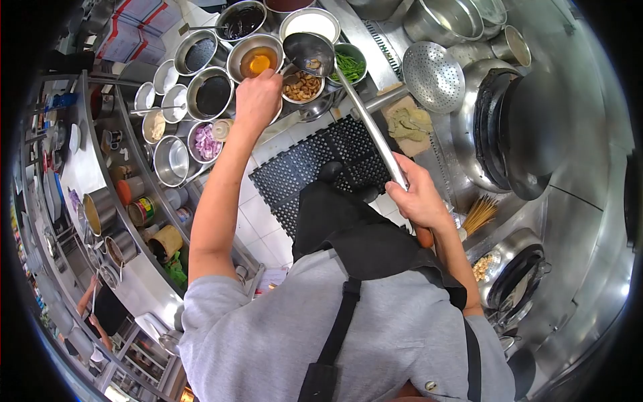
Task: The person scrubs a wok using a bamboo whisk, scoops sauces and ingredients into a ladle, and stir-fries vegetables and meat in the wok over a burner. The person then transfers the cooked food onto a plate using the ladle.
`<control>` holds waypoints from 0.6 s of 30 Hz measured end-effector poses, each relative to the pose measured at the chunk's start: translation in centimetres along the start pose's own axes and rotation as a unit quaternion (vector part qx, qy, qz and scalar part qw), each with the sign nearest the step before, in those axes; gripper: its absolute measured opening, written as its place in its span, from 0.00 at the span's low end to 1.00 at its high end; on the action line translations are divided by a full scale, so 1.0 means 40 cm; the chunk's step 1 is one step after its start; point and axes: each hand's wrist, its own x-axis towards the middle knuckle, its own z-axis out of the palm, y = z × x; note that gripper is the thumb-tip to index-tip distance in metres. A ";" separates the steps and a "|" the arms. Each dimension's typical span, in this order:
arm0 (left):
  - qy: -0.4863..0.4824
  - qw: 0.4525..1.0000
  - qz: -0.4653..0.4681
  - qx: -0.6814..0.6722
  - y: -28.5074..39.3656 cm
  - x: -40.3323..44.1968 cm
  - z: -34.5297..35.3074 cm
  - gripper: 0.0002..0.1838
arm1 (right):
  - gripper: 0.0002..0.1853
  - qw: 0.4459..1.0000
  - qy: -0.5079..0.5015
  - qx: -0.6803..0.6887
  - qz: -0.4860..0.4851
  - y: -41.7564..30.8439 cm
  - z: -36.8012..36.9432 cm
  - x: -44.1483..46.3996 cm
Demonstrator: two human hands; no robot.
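In my right hand (pixel 420 191) is a long-handled metal ladle (pixel 367 120), fingers wrapped round its shaft near the wooden end. The ladle's dark bowl, with a little brown food in it, hangs over the seasoning bowls. My left hand (pixel 259 100) reaches to the near rim of a metal bowl (pixel 233 63) holding orange-yellow contents in amber liquid. Its fingers are drawn together; what they pinch, if anything, is hidden. Close by are a bowl of browned pieces (pixel 303 87), chopped greens (pixel 349 67) and a bowl of white contents (pixel 309 25).
Chopped purple onion (pixel 205 142) and dark sauce (pixel 213 96) stand to the left. On the right are a perforated strainer (pixel 434 77), a large wok (pixel 536 127), a folded cloth (pixel 410 123) and a bamboo brush (pixel 479 216). A black mat (pixel 274 177) covers the floor. Another person's arm (pixel 87 298) shows far left.
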 end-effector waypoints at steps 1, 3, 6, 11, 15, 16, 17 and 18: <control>0.001 1.000 -0.011 -0.012 0.000 -0.009 0.009 0.03 | 0.29 1.000 -0.003 0.018 0.005 0.001 0.000 -0.005; 0.025 0.998 -0.031 -0.053 0.012 -0.022 0.025 0.04 | 0.29 0.998 -0.010 0.054 0.014 0.006 -0.005 -0.015; 0.042 0.993 -0.081 -0.075 0.032 -0.036 0.071 0.06 | 0.30 0.997 -0.007 0.073 0.016 0.004 -0.012 -0.036; -0.006 0.945 -0.169 -0.282 0.044 -0.046 0.143 0.14 | 0.30 0.993 0.003 0.113 0.016 0.021 -0.033 -0.071; 0.054 0.884 -0.310 -0.346 0.036 -0.101 0.097 0.17 | 0.31 0.991 0.029 0.125 0.038 0.024 -0.054 -0.110; 0.118 0.893 -0.316 -0.297 0.020 -0.122 0.116 0.17 | 0.31 0.991 0.030 0.126 0.037 0.029 -0.058 -0.117; 0.087 0.911 -0.315 -0.250 -0.007 -0.145 0.144 0.11 | 0.31 0.991 0.033 0.126 0.034 0.034 -0.061 -0.124; 0.074 0.945 -0.270 -0.171 -0.031 -0.165 0.184 0.11 | 0.31 0.991 0.036 0.127 0.033 0.038 -0.063 -0.131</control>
